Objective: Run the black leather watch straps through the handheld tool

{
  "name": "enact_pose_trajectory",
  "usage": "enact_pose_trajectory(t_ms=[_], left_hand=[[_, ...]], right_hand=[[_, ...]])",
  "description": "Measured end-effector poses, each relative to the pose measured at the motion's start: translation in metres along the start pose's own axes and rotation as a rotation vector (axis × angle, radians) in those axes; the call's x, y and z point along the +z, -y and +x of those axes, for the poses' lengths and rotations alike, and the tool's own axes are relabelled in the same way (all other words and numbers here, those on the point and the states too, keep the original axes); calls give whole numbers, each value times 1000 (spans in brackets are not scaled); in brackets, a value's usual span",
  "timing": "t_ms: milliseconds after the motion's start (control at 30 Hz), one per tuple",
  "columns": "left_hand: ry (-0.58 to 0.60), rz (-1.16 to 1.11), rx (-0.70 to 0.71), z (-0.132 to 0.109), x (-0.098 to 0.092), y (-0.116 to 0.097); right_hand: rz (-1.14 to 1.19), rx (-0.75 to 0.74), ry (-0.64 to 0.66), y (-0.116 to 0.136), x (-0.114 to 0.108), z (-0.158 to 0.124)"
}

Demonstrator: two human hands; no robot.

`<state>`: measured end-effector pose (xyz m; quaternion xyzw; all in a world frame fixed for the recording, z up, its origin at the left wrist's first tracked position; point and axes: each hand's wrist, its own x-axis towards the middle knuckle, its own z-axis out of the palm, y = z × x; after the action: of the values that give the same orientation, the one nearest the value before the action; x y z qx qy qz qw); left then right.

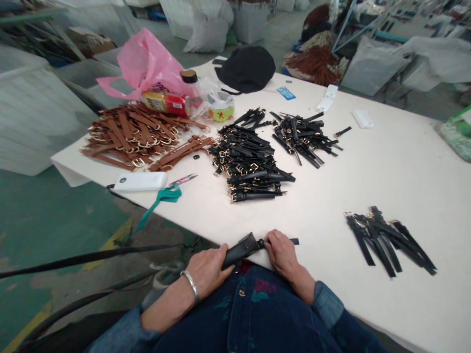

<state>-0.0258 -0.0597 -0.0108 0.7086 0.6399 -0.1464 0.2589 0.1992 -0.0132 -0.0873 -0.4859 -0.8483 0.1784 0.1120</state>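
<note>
Strap of narrow black leather-like material sits pinched in the curled fingers of my right hand, its end poking out past them, while my left hand wraps round a thick black tubular tool. Both lie on the near side of my landmark, the large heap of black straps with gold-coloured buckles. I judge the step to be working the strap at the tool's tip; my fingers hide whether they touch. Next, I think, calls for a steady left grip while my right fingers guide the strap.
</note>
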Motion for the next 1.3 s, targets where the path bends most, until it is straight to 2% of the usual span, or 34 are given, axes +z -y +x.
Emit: enact_pose_trajectory(t_ms=[233,400,533,633,733,867,1100,1300], left_hand=[[-7,36,16,-2,-4,-4],[11,29,-22,6,-7,-14],[22,5,-59,6,-6,-14],[13,8,-38,0,-5,-9],[11,25,-15,-3,-6,-4],[-6,42,23,2,-8,-9],[-28,-15,15,19,-10,-27],[-36,22,-76,19,-15,-3]], right_hand=[[-135,-14,-65,-4,15,7],[-43,57,-92,-5,17,10],[80,100,-79,-9,14,8],[274,41,-60,-16,9,1],[436,-96,-11,-24,2,-6],[540,-170,23,-31,0,-9],[477,-111,-60,-33,9,-7],[334,-95,-83,-27,5,-5]])
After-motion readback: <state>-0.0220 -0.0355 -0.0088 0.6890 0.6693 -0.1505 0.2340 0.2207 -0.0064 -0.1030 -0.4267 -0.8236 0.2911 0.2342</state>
